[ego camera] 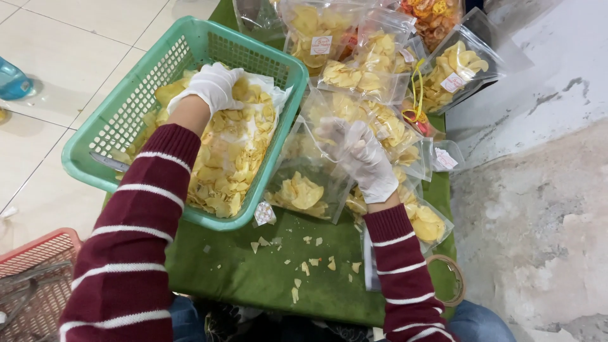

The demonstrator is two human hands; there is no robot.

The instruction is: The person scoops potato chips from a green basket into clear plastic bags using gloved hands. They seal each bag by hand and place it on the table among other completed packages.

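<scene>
My left hand (214, 85), in a white glove, reaches into a green plastic basket (95, 136) and closes on yellow chips (231, 158) piled on white paper inside it. Beside the basket, my gloved right hand (364, 158) holds open the top of a clear plastic bag (304, 183) that has a few chips in its bottom. Both sleeves are maroon with white stripes.
Several filled, labelled clear bags of chips (373, 69) lie stacked behind and under my right hand. All rest on a green cloth (253, 272) strewn with chip crumbs. A red basket (31, 278) sits at bottom left, a tape roll (457, 278) at bottom right, a blue bottle (11, 79) at left.
</scene>
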